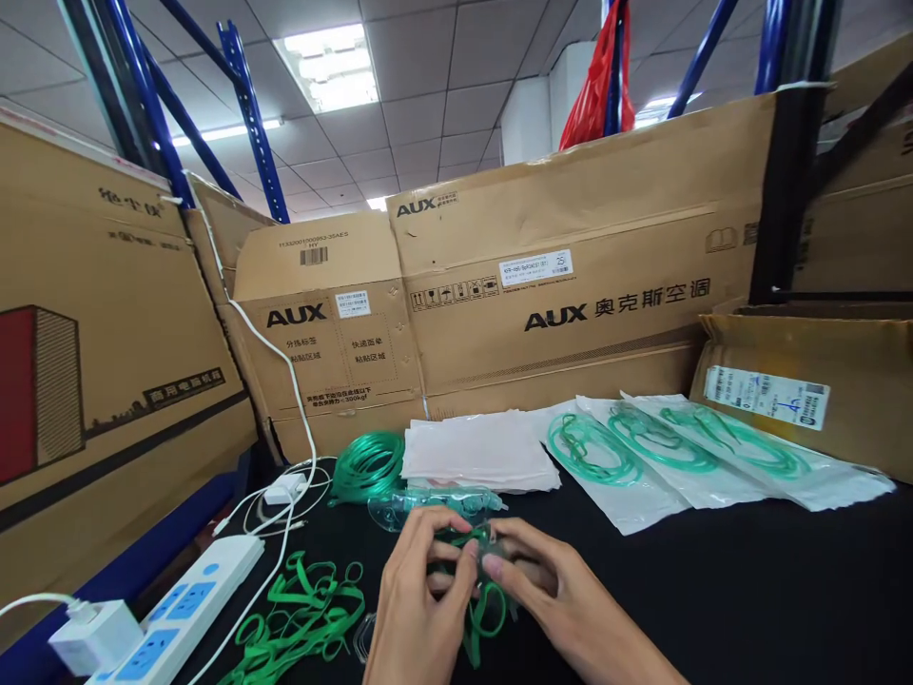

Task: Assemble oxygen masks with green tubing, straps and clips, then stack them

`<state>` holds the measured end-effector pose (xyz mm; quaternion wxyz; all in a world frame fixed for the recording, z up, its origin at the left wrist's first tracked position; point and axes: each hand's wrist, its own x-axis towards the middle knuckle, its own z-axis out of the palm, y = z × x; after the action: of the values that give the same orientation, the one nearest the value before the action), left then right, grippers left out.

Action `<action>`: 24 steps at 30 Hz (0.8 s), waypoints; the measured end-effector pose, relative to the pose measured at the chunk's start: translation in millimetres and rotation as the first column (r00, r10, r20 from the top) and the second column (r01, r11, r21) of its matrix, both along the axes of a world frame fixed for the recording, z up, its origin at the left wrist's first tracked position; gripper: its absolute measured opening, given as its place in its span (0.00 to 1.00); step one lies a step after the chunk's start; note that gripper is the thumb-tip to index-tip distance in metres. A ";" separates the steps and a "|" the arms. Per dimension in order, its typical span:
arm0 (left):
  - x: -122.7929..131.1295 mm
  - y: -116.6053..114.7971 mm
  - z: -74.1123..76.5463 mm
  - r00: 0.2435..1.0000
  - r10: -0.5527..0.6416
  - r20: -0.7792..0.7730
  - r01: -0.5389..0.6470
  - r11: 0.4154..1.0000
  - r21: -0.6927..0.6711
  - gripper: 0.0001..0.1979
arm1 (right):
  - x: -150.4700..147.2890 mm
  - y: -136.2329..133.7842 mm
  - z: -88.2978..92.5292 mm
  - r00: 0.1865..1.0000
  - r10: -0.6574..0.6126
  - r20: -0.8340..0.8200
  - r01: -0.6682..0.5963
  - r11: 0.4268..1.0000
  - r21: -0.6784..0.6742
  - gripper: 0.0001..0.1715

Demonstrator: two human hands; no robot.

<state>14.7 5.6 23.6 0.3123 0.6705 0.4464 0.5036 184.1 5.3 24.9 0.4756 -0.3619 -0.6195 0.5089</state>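
Note:
In the head view, my left hand (424, 590) and my right hand (553, 585) meet low in the middle, just above the black tabletop. Fingers and thumb of the left are pinched on a green elastic strap (487, 614), which hangs in a loop below. My right hand grips a small see-through plastic piece (492, 544) against the strap; its exact shape is hidden by the fingers. Just beyond the hands lies a clear, green-tinted plastic mask (442, 504). A heap of loose green straps (300, 614) and some thin metal strips (365, 636) are left of my left hand.
Coiled green tubing (369, 466) sits beside a stack of white bags (477, 452). Several clear-fronted bags with tubing (663, 447) lie at right. A power strip (189, 609) and white cables (296, 400) are at left. Cardboard panels (585, 266) wall the back.

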 end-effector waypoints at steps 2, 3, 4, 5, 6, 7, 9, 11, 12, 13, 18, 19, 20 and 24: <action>-0.9 0.1 1.8 0.998 -0.047 0.040 0.050 0.996 -0.074 0.15 | 2.1 3.2 -0.3 0.998 -0.057 -0.017 0.057 0.998 0.010 0.26; -1.4 0.5 2.4 0.996 -0.083 0.020 0.085 0.993 -0.081 0.15 | 3.4 4.6 -0.5 0.997 -0.079 -0.016 0.079 0.997 0.019 0.26; -1.9 1.1 2.7 0.993 -0.117 -0.015 0.116 0.991 -0.069 0.13 | 4.7 5.5 -0.7 0.996 -0.090 -0.012 0.090 0.996 0.029 0.26; -2.2 1.8 2.8 0.989 -0.139 -0.050 0.137 0.990 -0.045 0.11 | 6.0 6.1 -0.9 0.996 -0.093 -0.007 0.094 0.995 0.037 0.25; -2.4 2.6 2.6 0.985 -0.150 -0.081 0.149 0.989 -0.021 0.09 | 7.1 6.2 -1.0 0.996 -0.094 -0.001 0.094 0.995 0.042 0.24; -2.7 3.4 2.3 0.982 -0.151 -0.111 0.151 0.988 -0.004 0.07 | 8.1 5.9 -0.9 0.995 -0.095 0.007 0.095 0.994 0.047 0.23; -3.5 4.7 1.8 0.974 -0.144 -0.176 0.151 0.988 0.026 0.05 | 10.2 4.8 -0.1 0.994 -0.100 0.038 0.098 0.994 0.046 0.22; -5.2 5.4 1.6 0.956 -0.138 -0.257 0.161 0.985 0.067 0.05 | 12.3 3.4 1.8 0.991 -0.110 0.075 0.106 0.993 0.053 0.22; -6.3 5.5 1.7 0.947 -0.136 -0.292 0.169 0.981 0.093 0.05 | 13.5 2.7 3.3 0.989 -0.115 0.093 0.110 0.992 0.060 0.22; -7.4 5.4 1.8 0.939 -0.139 -0.314 0.183 0.976 0.117 0.06 | 14.6 2.0 5.1 0.987 -0.116 0.110 0.109 0.992 0.068 0.22; -13.0 3.4 3.7 0.920 -0.197 -0.338 0.269 0.946 0.180 0.07 | 22.9 -2.1 17.6 0.979 -0.104 0.177 0.095 0.994 0.060 0.25; -14.8 3.1 5.2 0.916 -0.187 -0.354 0.264 0.946 0.185 0.08 | 25.9 -2.8 20.5 0.976 -0.107 0.190 0.097 0.994 0.058 0.25; -17.0 2.9 7.2 0.912 -0.164 -0.376 0.248 0.951 0.186 0.08 | 29.6 -3.4 23.3 0.972 -0.120 0.204 0.110 0.992 0.058 0.26; -29.1 3.7 18.3 0.876 -0.069 -0.478 0.140 0.984 0.114 0.10 | 46.0 -3.8 33.3 0.924 -0.256 0.283 0.243 0.967 0.083 0.30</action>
<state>-14.3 9.4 41.9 0.1715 0.8170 0.4341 0.3386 230.1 1.6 58.2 0.4483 -0.4976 -0.6433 0.3708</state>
